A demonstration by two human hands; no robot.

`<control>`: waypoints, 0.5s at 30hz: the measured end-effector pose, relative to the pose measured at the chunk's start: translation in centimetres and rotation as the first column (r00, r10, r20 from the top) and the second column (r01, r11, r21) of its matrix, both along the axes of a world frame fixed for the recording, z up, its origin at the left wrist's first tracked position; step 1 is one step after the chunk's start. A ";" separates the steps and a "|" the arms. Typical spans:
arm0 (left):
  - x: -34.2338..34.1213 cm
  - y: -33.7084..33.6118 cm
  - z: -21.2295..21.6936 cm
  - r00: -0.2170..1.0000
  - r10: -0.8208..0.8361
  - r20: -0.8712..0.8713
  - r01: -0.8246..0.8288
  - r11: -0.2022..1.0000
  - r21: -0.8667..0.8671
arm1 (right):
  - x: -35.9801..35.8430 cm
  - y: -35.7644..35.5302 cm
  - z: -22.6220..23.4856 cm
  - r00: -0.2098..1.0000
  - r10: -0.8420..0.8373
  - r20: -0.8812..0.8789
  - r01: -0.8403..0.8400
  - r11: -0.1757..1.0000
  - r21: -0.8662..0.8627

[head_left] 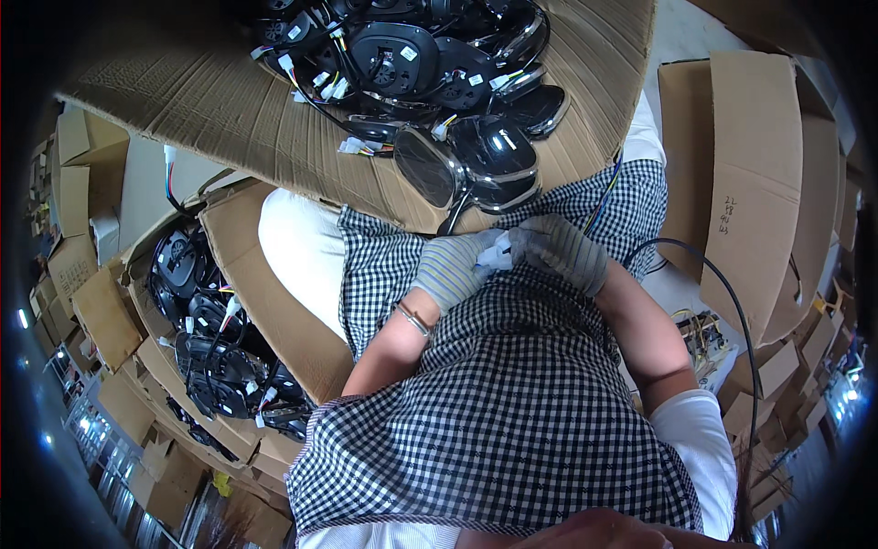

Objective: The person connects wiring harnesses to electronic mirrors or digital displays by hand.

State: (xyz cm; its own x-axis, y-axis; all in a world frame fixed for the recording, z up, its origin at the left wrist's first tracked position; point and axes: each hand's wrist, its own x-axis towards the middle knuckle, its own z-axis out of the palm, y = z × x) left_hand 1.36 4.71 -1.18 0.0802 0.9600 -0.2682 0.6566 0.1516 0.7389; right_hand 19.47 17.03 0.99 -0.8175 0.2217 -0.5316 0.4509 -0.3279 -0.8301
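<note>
Both my hands wear grey striped knit gloves and meet just above my lap. My left hand [450, 273] has its fingers closed on a white plastic plug [497, 252]. At the plug's other side, my right hand [569, 254] pinches with bent fingers; what lies inside its grip is hidden. Just beyond the hands, a glossy black mirror unit [498, 156] rests on a cardboard sheet [302, 146]. Its short black cable [452, 218] runs down toward my left hand. Thin coloured wires [604, 197] rise behind my right hand.
Several black units with wired white plugs [393, 59] are heaped on the cardboard. A carton [265, 274] at left holds more black units [219, 366]. Tall cardboard boxes [754, 165] stand at right. A black cable [732, 293] arcs past my right arm.
</note>
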 end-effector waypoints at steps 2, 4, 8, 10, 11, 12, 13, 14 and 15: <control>0.1 0.2 0.0 1.000 0.003 -0.005 -0.003 1.000 -0.022 | -0.4 0.2 -2.1 0.967 0.138 -0.213 -0.014 0.867 0.499; 0.1 0.5 0.4 1.000 0.020 0.014 -0.020 1.000 -0.022 | -0.5 0.2 -3.0 0.877 0.362 -0.315 0.096 0.511 0.854; 0.0 0.7 0.8 0.993 0.094 0.073 -0.090 0.994 -0.065 | -1.2 2.0 -1.7 0.963 0.193 -0.189 -0.052 0.820 0.570; 0.0 1.1 0.4 0.973 0.162 0.166 -0.136 0.978 -0.157 | -2.1 4.3 -1.8 0.988 0.126 -0.085 -0.056 0.820 0.569; 0.0 1.0 0.3 0.972 0.166 0.164 -0.141 0.978 -0.156 | -2.9 5.8 -2.3 0.988 0.069 0.138 -0.146 0.702 0.697; 0.0 1.1 0.8 0.983 0.118 0.144 -0.095 0.983 -0.158 | -4.8 7.6 -1.2 0.939 -0.032 0.342 -0.264 0.571 0.777; 0.1 1.2 1.1 0.990 0.072 0.122 -0.053 0.986 -0.157 | -6.5 9.0 0.2 0.928 -0.115 0.355 -0.246 0.527 0.814; 0.1 1.1 0.9 0.989 0.081 0.120 -0.064 0.988 -0.142 | -8.1 10.2 0.8 0.911 -0.202 0.360 -0.229 0.478 0.848; 0.1 1.1 0.9 0.990 0.074 0.120 -0.058 0.989 -0.134 | -9.2 11.3 -1.0 0.845 -0.271 0.461 -0.281 0.508 0.814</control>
State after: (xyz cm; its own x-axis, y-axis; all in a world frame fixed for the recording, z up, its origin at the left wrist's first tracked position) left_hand 1.50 5.84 -0.30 0.0582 0.9219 -0.3830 0.5464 0.2916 0.7851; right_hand 10.27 28.38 0.01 -0.5117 0.7686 -0.3840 0.8506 0.3902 -0.3524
